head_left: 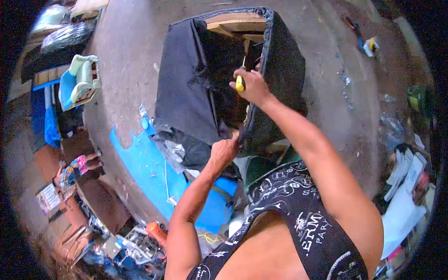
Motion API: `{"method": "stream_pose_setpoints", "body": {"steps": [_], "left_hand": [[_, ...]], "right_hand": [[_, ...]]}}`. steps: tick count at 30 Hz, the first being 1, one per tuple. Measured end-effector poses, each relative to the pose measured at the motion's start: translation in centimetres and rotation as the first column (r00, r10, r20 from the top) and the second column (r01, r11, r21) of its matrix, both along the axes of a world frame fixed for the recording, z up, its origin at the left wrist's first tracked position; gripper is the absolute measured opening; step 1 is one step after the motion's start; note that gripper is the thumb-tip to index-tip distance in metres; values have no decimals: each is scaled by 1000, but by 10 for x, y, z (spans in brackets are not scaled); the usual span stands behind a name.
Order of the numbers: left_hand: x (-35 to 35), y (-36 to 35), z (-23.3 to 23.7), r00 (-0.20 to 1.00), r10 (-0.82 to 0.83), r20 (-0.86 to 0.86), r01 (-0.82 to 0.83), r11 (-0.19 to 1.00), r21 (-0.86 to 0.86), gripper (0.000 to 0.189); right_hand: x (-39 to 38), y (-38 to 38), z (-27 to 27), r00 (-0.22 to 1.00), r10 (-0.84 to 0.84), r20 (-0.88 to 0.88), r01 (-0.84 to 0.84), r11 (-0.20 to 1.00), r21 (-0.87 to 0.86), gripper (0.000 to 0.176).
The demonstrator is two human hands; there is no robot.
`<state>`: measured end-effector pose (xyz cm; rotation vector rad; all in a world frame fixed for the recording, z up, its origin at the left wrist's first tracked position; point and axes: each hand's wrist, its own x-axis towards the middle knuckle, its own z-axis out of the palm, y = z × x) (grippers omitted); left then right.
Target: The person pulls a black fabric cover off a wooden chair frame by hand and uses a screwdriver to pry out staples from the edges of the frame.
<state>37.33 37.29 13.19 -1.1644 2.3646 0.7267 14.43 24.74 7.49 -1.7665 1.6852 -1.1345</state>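
A piece of furniture covered in black fabric (182, 88) stands in front of me, its wooden frame (235, 19) showing at the far end. My right hand (253, 86) is closed round a yellow-handled tool (240, 84), whose thin metal shaft points away over the dark opening. Near the frame's close edge, my left hand (225, 151) grips the edge of the black fabric. The fabric hangs loose and folded on the left side of the opening. What lies inside the opening is too dark to make out.
Blue sheet material (158, 172) lies on the floor at the left. A small pale green and blue chair (80, 81) stands farther left. An orange tool (156, 232) and clutter are at the lower left. White sheets (402, 210) lie at the right.
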Motion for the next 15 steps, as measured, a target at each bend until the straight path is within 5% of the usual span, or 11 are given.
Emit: {"method": "stream_pose_setpoints", "body": {"steps": [4, 6, 8, 10, 14, 15], "left_hand": [[30, 2, 0, 976, 198, -86, -204, 976, -76, 18], [38, -5, 12, 976, -162, -146, 104, 933, -345, 31], [37, -10, 1, 952, -239, -190, 170, 932, -320, 33], [31, -23, -4, 870, -467, -156, 422, 871, -251, 34], [29, -42, -2, 938, -322, -127, 332, 941, 67, 34], [31, -37, -17, 937, -338, -91, 340, 940, 1, 50]], "right_hand": [[31, 43, 1, 998, 9, -64, -13, 998, -57, 33], [39, 43, -3, 982, -76, -172, 66, 996, -65, 33], [42, 42, -9, 972, -106, -208, 104, 994, -24, 31], [45, 42, -7, 935, -123, -332, 136, 991, 17, 30], [44, 40, -11, 898, -100, -429, 126, 992, 31, 30], [43, 40, -12, 894, -108, -434, 136, 990, 36, 30]]}}
